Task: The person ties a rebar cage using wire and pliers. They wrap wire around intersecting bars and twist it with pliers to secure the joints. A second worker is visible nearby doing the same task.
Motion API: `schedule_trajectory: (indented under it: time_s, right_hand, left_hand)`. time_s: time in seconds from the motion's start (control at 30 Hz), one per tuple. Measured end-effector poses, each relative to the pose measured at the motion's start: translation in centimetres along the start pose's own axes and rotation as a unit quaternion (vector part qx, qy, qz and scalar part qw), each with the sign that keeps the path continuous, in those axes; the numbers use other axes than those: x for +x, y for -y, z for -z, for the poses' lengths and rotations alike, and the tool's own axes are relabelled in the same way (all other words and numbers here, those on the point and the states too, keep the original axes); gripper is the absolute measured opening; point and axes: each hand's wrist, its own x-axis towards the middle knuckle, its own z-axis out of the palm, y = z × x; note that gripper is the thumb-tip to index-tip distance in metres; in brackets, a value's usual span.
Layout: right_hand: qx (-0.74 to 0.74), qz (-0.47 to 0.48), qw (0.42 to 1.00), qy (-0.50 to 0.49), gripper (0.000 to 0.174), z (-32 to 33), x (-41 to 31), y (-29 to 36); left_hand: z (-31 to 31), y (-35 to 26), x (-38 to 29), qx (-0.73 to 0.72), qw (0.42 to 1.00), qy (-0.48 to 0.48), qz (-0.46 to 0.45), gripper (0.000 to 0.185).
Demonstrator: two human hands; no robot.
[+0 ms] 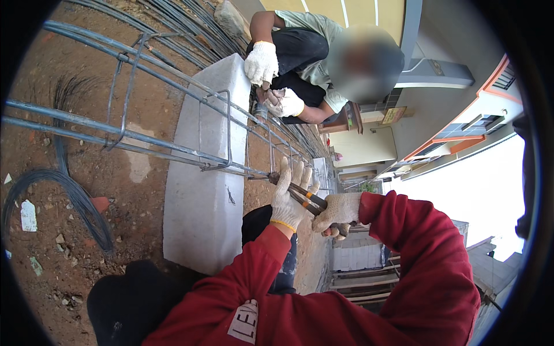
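Note:
My right hand [339, 212], in a whitish knit glove, grips the handles of steel end-cutting pincers [305, 195] with orange bands. The pincers' jaws are at a lower bar of a rebar cage [164, 149], close to a stirrup. My left hand [289, 201], gloved too, has its fingers spread beside the jaws. The pincers cross in front of its palm, and I cannot tell whether it touches the bars. The cage is made of long bars with square stirrups and rests across a pale concrete block [207, 207].
Opposite me crouches a co-worker [303, 60] in white gloves, hands close to the cage. A coil of thin tie wire [65, 177] lies on the dirt ground [143, 225]. Loose rebar [186, 30] is heaped behind the cage. Farther along, another concrete block [319, 166] stands under the cage.

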Motion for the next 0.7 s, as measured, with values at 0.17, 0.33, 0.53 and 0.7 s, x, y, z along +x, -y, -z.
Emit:
schedule_trajectory:
  time_s: [0.17, 0.33, 0.53, 0.7]
  right_hand:
    - [0.131, 0.008, 0.986, 0.099, 0.021, 1.3, 0.3, -0.3]
    - [-0.019, -0.048, 0.998, 0.021, 0.03, 2.0, -1.3, 2.0]
    - [-0.597, 0.122, 0.599, -0.521, 0.062, -4.3, -3.0, -0.1]
    - [-0.567, 0.05, 0.67, -0.476, 0.05, -4.3, -1.7, -0.8]
  left_hand:
    - [-0.2, 0.7, 1.2, 0.046, 0.993, -0.097, -0.056, 0.038]
    - [-0.9, 1.9, 2.0, -0.007, 0.988, -0.154, 0.003, 0.033]
    - [-1.4, 1.9, 3.4, 0.1, 0.964, -0.238, -0.065, 0.028]
    - [-1.3, 1.9, 2.9, 0.099, 0.966, -0.236, -0.027, 0.026]
